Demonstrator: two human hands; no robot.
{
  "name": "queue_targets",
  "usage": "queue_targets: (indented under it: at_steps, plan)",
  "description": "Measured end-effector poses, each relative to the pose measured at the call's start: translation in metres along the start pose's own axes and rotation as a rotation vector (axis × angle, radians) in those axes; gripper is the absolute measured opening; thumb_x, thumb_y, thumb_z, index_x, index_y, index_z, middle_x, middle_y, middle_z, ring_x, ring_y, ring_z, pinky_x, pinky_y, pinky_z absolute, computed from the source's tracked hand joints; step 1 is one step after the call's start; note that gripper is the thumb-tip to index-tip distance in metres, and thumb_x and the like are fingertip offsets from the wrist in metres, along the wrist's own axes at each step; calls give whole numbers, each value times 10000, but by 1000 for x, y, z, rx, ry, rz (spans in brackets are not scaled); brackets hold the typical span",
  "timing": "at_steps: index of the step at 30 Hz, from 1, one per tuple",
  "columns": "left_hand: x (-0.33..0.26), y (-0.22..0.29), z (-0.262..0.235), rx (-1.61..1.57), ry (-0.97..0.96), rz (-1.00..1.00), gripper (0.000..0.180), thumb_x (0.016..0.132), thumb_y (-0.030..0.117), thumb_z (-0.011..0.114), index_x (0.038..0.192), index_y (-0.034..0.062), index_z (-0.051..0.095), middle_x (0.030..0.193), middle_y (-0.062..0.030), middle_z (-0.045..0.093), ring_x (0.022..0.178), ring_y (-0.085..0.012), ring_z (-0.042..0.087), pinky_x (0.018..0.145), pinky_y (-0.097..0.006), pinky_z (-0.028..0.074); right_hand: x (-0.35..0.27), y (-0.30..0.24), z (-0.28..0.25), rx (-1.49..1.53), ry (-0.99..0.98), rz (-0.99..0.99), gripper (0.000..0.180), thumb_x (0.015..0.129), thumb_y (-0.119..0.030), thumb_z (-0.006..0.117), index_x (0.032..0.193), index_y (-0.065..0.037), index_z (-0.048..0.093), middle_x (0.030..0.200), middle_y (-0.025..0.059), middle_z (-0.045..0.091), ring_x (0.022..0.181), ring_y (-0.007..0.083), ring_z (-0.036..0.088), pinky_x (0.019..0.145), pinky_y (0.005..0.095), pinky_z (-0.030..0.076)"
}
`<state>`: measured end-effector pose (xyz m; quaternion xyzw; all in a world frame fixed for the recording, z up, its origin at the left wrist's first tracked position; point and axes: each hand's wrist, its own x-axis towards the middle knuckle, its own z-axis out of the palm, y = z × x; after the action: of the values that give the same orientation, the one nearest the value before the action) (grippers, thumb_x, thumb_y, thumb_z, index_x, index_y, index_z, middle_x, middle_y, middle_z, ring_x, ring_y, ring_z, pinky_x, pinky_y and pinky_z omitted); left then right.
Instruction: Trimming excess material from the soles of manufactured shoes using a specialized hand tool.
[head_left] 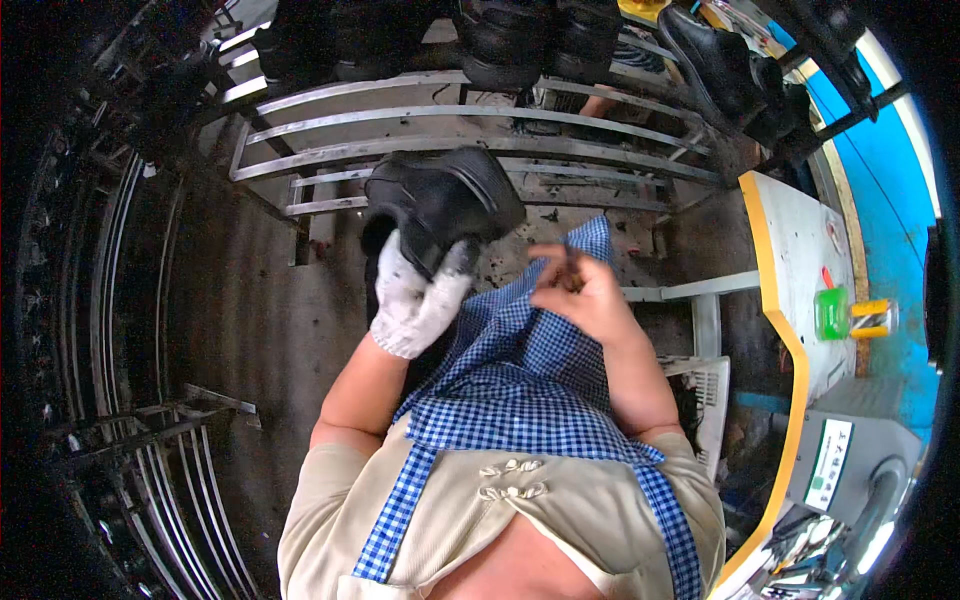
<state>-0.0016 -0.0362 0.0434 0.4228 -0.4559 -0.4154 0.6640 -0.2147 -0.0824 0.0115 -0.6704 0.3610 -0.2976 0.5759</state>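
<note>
Several metal rack bars (480, 150) span the far side, carrying more black shoes (720, 70). One black shoe (445, 205) sits just in front, held sole-up in the gloved left hand (415, 300), fingers closed round its heel. Bare right hand (585, 295) pinches a small dark tool (572, 262), possibly a brush; work on the shoe looks underway, unfinished.

Metal rack (480, 150) w/ black shoes (720, 70), green box (831, 313)

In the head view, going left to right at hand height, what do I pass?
Gloved left hand holding the black shoe → bare right hand pinching a small dark tool → green box on the white-topped bench.
</note>
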Motion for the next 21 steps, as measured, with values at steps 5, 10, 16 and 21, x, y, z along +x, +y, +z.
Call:
queue_targets:
  at_steps: [5, 10, 16, 21]
  plan:
    - [-2, -3, 10, 387, -321, 270, 423, 717, 47, 708, 1124, 40, 595, 1083, -127, 628, 982, -270, 614, 881, -345, 476, 10, -2, -6, 413, -30, -8, 661, 849, -297, 666, 1345, 23, 369, 974, 76, 626, 708, 106, 587, 617, 235, 475]
    - [-9, -33, 6, 730, -527, 467, 499, 654, 86, 726, 1135, 47, 599, 1025, -154, 624, 971, -353, 599, 873, -408, 477, 8, 15, 8, 401, 22, -90, 799, 774, -299, 750, 1387, 3, 335, 1214, 86, 555, 1087, 181, 533, 927, 294, 428]
    - [-3, 10, -38, 565, -773, 346, 404, 726, 277, 687, 1027, 11, 643, 992, -177, 639, 970, -361, 606, 856, -418, 486, 8, 22, 10, 655, 25, 146, 768, 715, -260, 720, 1353, 19, 397, 1284, 121, 528, 1171, 221, 514, 988, 341, 409]
    - [-13, -11, -68, 213, 400, 33, 511, 804, 61, 647, 1291, 82, 493, 1213, -85, 562, 1052, -224, 569, 894, -352, 470, -9, 67, 11, 889, 6, 136, 778, 766, -441, 660, 1350, 6, 408, 1345, 165, 481, 1190, 291, 516, 1003, 411, 431]
